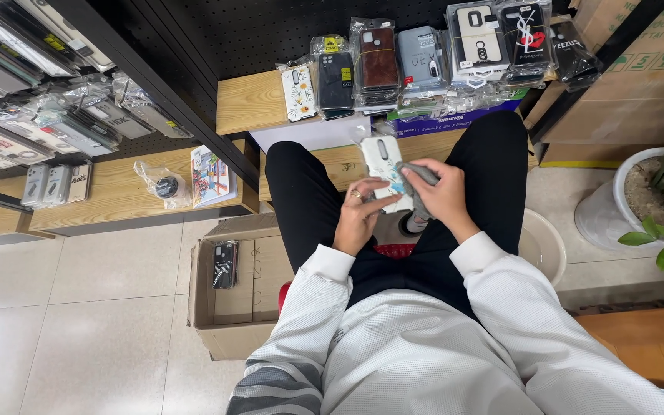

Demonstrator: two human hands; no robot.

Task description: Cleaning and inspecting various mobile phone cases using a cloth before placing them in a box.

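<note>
left hand (356, 217) gripping white phone case (384, 173), right hand (443, 198) pressing grey cloth (418, 184)

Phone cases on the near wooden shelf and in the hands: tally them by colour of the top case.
White floral: 2 (shelf, left hand holds one)
Black: 2
Brown: 1
Grey: 1
Cream: 1
Total: 7

A row of packaged phone cases (424, 61) leans on the wooden shelf (251, 100). On the floor, an open cardboard box (232, 296) holds what looks like one dark case (225, 264). A potted plant (655, 200) stands at right.
</note>
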